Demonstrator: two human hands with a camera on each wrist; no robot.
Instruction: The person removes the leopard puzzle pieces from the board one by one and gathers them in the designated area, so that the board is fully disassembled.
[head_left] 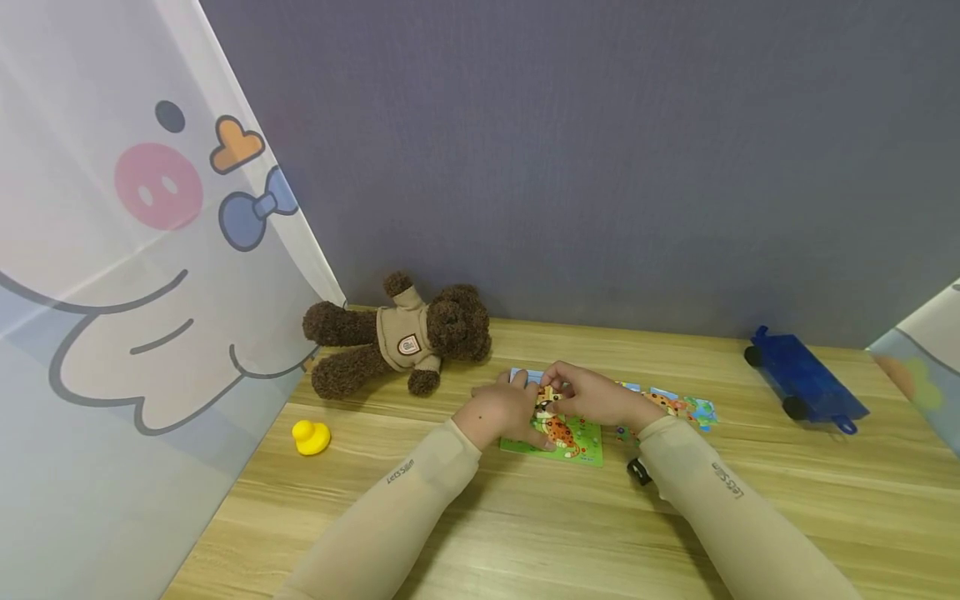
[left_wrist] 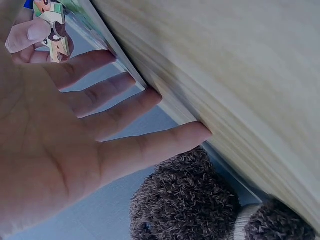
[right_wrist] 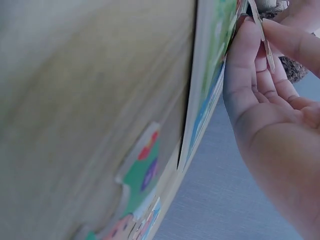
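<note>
My right hand [head_left: 600,397] pinches a puzzle piece [left_wrist: 58,46] with part of a spotted animal's face between thumb and fingers. It holds the piece tilted just over the puzzle board [head_left: 591,448], which shows a spotted orange animal on green grass. At the board's left side is my left hand [head_left: 498,412], its fingers extended and the fingertips at the board's edge, as the left wrist view shows. Several loose puzzle pieces [head_left: 701,410] lie right of the board, partly hidden by my right forearm. In the right wrist view, a green piece [right_wrist: 142,172] lies flat on the wood.
Behind the left hand lies a brown teddy bear [head_left: 405,337] in a beige top. A yellow rubber duck [head_left: 311,437] sits at the table's left edge. To the far right stands a blue wheeled cart [head_left: 810,379]. A small black object [head_left: 638,472] is beside my right wrist.
</note>
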